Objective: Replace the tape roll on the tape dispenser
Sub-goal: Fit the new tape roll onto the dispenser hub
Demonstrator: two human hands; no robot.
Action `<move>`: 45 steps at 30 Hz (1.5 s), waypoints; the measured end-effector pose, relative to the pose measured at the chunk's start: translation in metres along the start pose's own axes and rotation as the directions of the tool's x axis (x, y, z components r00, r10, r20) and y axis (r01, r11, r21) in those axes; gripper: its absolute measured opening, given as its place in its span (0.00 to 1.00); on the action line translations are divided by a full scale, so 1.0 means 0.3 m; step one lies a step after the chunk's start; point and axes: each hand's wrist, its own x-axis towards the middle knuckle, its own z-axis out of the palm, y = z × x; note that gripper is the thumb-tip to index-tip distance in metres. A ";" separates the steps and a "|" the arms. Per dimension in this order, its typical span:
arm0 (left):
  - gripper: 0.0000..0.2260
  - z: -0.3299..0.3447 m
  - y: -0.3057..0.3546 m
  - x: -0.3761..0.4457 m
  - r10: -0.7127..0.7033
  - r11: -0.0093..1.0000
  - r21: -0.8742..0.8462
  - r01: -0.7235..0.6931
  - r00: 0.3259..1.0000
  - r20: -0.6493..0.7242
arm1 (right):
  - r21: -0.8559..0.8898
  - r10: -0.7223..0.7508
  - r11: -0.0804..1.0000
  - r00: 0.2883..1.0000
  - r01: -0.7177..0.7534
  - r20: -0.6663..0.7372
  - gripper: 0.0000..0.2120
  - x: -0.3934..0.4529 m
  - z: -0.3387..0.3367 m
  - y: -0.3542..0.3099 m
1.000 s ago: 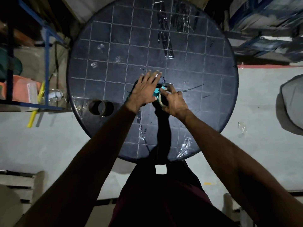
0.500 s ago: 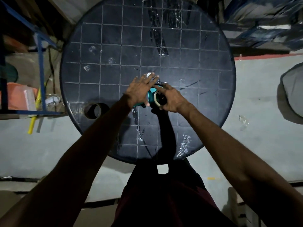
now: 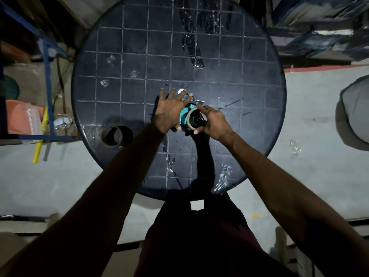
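A teal tape dispenser (image 3: pixel 184 113) lies on the round dark table (image 3: pixel 249 80), near its middle. My left hand (image 3: pixel 169 111) rests flat over the dispenser's left side with its fingers spread, its thumb curled under the body. My right hand (image 3: pixel 212 121) grips the tape roll (image 3: pixel 192 119), a pale ring around the dispenser's black hub. The dispenser's metal front end (image 3: pixel 191 98) pokes out past my left fingertips. Most of the dispenser's body is hidden under my hands.
An empty brown cardboard tape core (image 3: pixel 114 135) lies at the table's left edge. Crumpled bits of clear tape (image 3: pixel 222 177) and tape strips (image 3: pixel 196 56) stick to the tabletop. A blue metal rack (image 3: pixel 48 76) with an orange bin (image 3: pixel 20 116) stands at the left.
Both hands have stayed on the dispenser. My right hand has shifted around the roll, which now shows more fully on the black hub; my left fingers have spread again.
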 end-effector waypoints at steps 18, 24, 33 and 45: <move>0.63 -0.007 0.005 0.010 -0.012 0.998 -0.055 0.015 0.998 0.054 | -0.067 0.060 0.996 0.998 -0.060 -0.006 0.49 0.001 -0.002 -0.030; 0.64 -0.016 0.010 0.004 -0.023 0.999 -0.046 0.026 0.998 0.060 | -0.136 0.149 0.980 0.989 -0.149 -0.007 0.50 -0.032 0.012 -0.043; 0.63 -0.015 0.011 0.005 -0.027 0.998 -0.053 0.030 0.998 0.064 | -0.171 -0.027 0.985 0.999 0.024 -0.018 0.40 -0.006 -0.041 -0.070; 0.60 -0.023 -0.002 0.025 0.039 0.999 -0.027 -0.038 0.998 0.040 | -0.109 0.089 0.990 0.994 -0.095 -0.058 0.43 -0.003 0.020 -0.021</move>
